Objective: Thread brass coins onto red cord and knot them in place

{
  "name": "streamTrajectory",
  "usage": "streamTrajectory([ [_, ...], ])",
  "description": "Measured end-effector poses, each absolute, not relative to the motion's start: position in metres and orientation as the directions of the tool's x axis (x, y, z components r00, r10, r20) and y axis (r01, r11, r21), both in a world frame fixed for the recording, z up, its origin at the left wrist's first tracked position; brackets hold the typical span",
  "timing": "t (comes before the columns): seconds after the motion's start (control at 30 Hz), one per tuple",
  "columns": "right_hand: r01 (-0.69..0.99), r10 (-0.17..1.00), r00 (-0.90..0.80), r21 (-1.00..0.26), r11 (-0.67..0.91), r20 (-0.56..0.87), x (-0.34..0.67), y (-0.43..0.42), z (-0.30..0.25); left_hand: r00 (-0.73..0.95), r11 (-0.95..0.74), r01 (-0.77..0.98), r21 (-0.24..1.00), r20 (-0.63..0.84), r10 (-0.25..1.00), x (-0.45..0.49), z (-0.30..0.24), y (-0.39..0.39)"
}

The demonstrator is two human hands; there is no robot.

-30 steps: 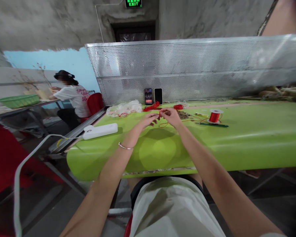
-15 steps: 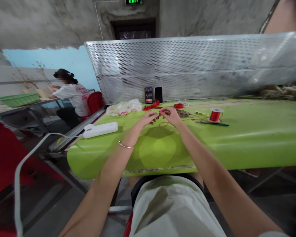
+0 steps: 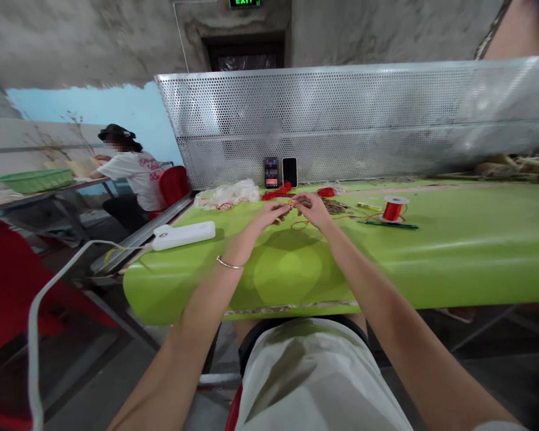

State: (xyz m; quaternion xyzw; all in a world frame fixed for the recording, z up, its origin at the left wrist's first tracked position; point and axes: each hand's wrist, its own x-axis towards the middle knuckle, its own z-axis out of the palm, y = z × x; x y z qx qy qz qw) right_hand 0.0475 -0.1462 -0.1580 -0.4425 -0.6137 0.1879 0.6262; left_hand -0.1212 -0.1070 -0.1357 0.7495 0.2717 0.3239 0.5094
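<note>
My left hand (image 3: 273, 214) and right hand (image 3: 312, 209), narrowly closed, pinch one thin cord (image 3: 290, 204) between them, with one spool (image 3: 392, 211) rightward and two phones (image 3: 290, 172) beyond.

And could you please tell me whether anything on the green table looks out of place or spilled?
Nothing plainly stands out: the red spool stands upright and I see no spill. At most, the crumpled pale plastic and the loose loop of orange thread near the right hand look slightly untidy.
</note>
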Motion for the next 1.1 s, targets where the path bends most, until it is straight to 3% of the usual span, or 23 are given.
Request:
streamTrajectory([
  [0.33,0.407,0.8,0.152,-0.774,0.484,0.58,0.051,-0.144,-0.163,0.625,-0.307,0.074,0.949,0.196,0.756,-0.122,-0.128,-0.117],
  [1.1,0.382,0.883,-0.017,-0.813,0.44,0.47,0.049,-0.146,-0.163,0.581,-0.298,0.014,0.955,0.235,0.78,-0.121,-0.132,-0.106],
])
